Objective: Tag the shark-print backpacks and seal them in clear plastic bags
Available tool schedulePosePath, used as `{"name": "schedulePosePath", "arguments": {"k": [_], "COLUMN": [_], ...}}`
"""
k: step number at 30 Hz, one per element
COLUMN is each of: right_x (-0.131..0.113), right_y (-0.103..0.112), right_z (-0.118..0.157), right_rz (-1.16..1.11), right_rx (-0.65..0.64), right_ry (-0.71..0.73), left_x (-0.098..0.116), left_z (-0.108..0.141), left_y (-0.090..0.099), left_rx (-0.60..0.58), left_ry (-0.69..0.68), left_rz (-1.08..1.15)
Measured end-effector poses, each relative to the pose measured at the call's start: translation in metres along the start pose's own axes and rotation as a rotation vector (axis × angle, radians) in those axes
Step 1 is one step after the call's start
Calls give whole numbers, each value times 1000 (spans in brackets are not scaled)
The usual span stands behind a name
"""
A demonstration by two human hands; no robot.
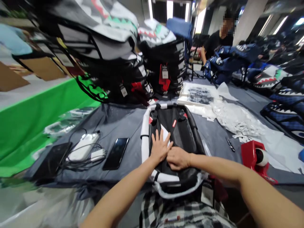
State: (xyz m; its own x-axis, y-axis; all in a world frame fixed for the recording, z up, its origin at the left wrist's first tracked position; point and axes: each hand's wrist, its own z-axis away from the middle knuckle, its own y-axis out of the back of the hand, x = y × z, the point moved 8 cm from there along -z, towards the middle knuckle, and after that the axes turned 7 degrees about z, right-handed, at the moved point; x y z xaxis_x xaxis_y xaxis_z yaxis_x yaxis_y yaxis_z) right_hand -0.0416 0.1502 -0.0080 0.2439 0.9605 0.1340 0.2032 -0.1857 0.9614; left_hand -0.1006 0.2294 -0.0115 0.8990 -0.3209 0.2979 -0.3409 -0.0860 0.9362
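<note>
A black and white backpack (185, 136) lies flat on the grey-covered table in front of me, its handle wrapped in clear plastic toward my body. My left hand (160, 146) rests on the bag with its fingers spread, over a white patch or sheet (164, 132). Right beside it, my right hand (177, 158) is closed in a fist low on the bag. Whatever those fingers may grip is hidden. A small red and white label (174, 123) shows on the bag beyond my hands.
Stacked bags (163, 60) rise behind the backpack. Left lie a black phone (116, 153), a white power bank (83, 147) and cables. A red tape dispenser (253, 158), a marker (230, 144) and crumpled plastic (235, 117) are right. A person (218, 39) stands at the back.
</note>
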Motion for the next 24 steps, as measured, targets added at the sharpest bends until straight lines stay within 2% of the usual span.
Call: {"name": "schedulePosePath", "arguments": {"k": [2,4,6,8,10,12,15,17,18,20,22,24], "right_x": [-14,-18,3,50,102,138,158,157,155,153,157,163], "right_y": [14,31,49,65,69,54,15,-4,-9,-9,-2,6], "right_z": [11,19,21,21,24,28,33,37,38,41,47,57], "right_rz": [35,64,115,135,101,74,82,71,52,-40,-141,-185], "right_rx": [97,212,279,293,258,154,-15,-33,-10,124,301,451], "right_ry": [1,8,-100,-366,-637,-779,-820,-812,-804,-811,-864,-961], "left_x": [7,15,23,31,40,50,58,56,55,55,56,57], "left_z": [9,20,32,45,59,75,97,105,105,93,64,24], "left_y": [-4,-12,-18,-22,-26,-31,-32,-27,-23,-11,4,19], "left_rx": [-87,-211,-306,-334,-299,-203,32,153,182,165,88,32], "left_ry": [-39,-89,-107,-64,-43,-96,-227,-288,-321,-387,-402,-341], "left_rz": [11,27,46,68,75,53,-23,-85,-113,-143,-138,-122]}}
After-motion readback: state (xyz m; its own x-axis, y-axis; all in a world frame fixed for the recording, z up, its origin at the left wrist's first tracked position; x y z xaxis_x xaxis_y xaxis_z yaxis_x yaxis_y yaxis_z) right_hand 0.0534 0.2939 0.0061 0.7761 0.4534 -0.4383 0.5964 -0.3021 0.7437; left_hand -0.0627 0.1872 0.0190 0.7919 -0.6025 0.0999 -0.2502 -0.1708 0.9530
